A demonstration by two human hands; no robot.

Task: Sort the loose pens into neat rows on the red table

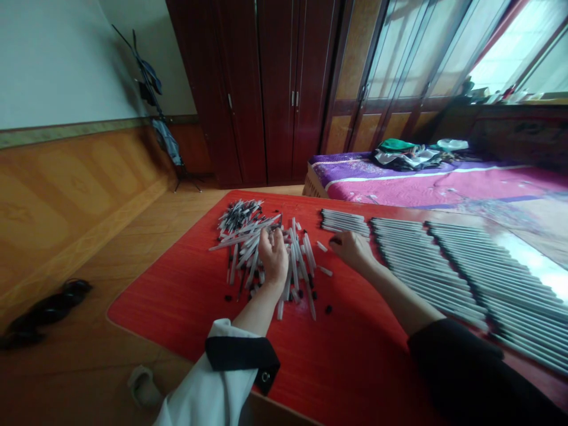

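Observation:
My left hand [274, 260] is over a loose heap of translucent pen barrels [248, 242], its fingers curled near a small dark piece that I cannot make out. My right hand [354, 248] is closed, thumb and fingers pinched together at the left end of a short row of pens [344, 221]; a dark bit shows at its fingertips, too small to name. Between the hands lies a small clear cap [322, 246]. Small black pieces [328, 309] are scattered around the heap. Behind it is a pile of thin dark-and-white pen parts [242, 214].
On the right of the red table [177, 290], two long rows of pens [421, 266] lie side by side, black ends to the left. A bed [390, 186] with folded clothes stands beyond. A coat rack [153, 97] and dark wardrobe [266, 89] are behind.

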